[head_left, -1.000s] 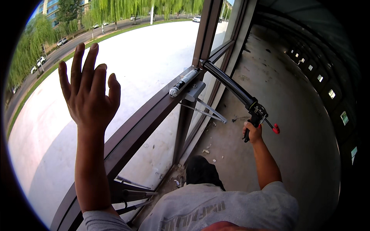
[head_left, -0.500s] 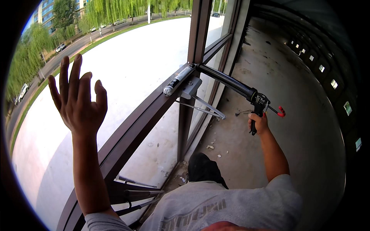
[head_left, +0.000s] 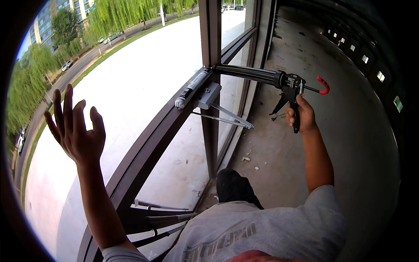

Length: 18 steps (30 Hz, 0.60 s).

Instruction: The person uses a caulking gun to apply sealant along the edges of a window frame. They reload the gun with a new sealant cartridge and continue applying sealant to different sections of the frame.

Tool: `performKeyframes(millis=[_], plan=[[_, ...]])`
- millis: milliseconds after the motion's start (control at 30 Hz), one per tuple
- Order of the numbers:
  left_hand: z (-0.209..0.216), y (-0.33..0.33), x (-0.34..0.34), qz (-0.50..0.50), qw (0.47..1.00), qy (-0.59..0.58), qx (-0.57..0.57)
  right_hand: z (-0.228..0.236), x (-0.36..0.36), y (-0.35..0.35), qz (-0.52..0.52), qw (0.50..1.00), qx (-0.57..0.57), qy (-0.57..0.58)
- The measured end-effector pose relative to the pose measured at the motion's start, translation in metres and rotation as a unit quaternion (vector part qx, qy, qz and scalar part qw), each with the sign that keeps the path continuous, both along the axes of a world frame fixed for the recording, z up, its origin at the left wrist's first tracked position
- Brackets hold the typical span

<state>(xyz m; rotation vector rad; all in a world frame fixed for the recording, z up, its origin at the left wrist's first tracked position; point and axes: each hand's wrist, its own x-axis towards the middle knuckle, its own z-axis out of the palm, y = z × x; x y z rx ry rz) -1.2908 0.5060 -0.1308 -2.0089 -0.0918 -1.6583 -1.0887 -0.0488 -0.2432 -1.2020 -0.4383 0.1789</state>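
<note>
From here I best steady the caulking gun [head_left: 248, 73], its front end near the window post [head_left: 211, 35], with my right hand [head_left: 305, 115] curled evenly round its handle [head_left: 296, 125], while my left hand [head_left: 83, 139], spread and empty, is well apart from the tube [head_left: 192, 89] lying on the rail [head_left: 148, 144].

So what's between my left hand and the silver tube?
Between your left hand and the silver tube, the head view shows pale ground, then brown frame.

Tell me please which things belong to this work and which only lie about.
Likely belonging to it:
black caulking gun, in the right hand
sausage-shaped sealant pack, on the brown frame rail

Only lying about:
pale debris, on the grey floor
</note>
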Motion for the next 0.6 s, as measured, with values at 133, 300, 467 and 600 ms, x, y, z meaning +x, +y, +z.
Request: performKeyframes(millis=[133, 300, 467, 600], plan=[[0.0, 0.001, -0.002, 0.011, 1.0, 0.003, 0.002, -0.018, 0.011, -0.013, -0.067, 0.99, -0.104, -0.067], [0.001, 0.0, 0.0, 0.011, 1.0, 0.002, 0.007, -0.04, 0.013, -0.023, -0.236, 0.845, -0.41, -0.249], [0.001, 0.002, -0.003, 0.012, 1.0, 0.003, 0.014, -0.029, 0.009, -0.025, -0.237, 0.754, -0.485, -0.374], [0.003, 0.0, -0.003, 0.008, 1.0, 0.0, 0.021, 0.005, 0.004, -0.028, -0.207, 0.608, -0.594, -0.485]])
